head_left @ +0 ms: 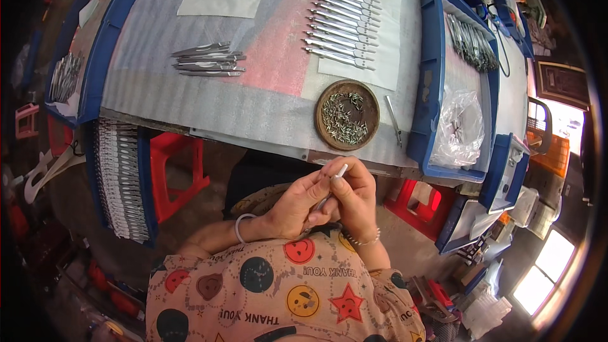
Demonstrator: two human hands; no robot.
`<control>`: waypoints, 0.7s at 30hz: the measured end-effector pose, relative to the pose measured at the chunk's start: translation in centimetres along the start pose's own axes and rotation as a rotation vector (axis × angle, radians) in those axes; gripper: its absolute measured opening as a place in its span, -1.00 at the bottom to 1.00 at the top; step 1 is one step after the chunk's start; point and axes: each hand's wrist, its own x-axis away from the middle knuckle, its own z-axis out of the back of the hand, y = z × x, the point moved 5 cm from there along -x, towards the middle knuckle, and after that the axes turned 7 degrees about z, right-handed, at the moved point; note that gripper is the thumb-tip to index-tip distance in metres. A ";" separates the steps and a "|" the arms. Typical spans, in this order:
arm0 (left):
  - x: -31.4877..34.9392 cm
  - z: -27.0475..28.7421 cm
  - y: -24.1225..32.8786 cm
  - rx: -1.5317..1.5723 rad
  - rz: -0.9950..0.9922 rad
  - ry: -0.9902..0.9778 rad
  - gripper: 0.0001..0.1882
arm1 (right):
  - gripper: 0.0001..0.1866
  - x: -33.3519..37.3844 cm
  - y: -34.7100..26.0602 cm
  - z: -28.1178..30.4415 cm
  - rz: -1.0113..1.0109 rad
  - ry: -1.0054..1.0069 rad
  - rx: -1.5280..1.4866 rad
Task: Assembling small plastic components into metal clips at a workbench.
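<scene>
My left hand (296,201) and my right hand (358,199) meet in front of the table's near edge, fingers closed round a slim silver piece (341,171). Its pale tip sticks up between thumbs and fingers; the rest is mostly hidden, so its kind does not show. Just beyond the hands, a round brown bowl (373,117) holds many small shiny metal parts (345,118). A long row of slender silver metal tools (345,25) lies on white paper farther off. To the left is a small pile of similar slim metal pieces (209,61).
A thin metal rod (394,120) lies right of the bowl. Blue trays (432,76) stand along the right side, one with metal tools and a clear plastic bag (459,126). Another blue tray (107,44) is at left. Red stools (180,174) stand below the table (266,114).
</scene>
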 end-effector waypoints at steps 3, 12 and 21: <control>0.4 -1.0 0.4 -0.013 -0.006 -0.037 -0.65 | -0.79 -0.6 -1.1 -0.1 0.083 -0.247 -0.106; 0.1 -0.3 0.1 0.008 0.010 0.021 -0.72 | -0.84 0.2 0.3 0.6 -0.041 -0.065 -0.016; -0.3 0.3 -0.4 -0.003 0.043 0.049 -0.60 | -0.88 0.3 0.5 0.3 -0.054 0.025 0.012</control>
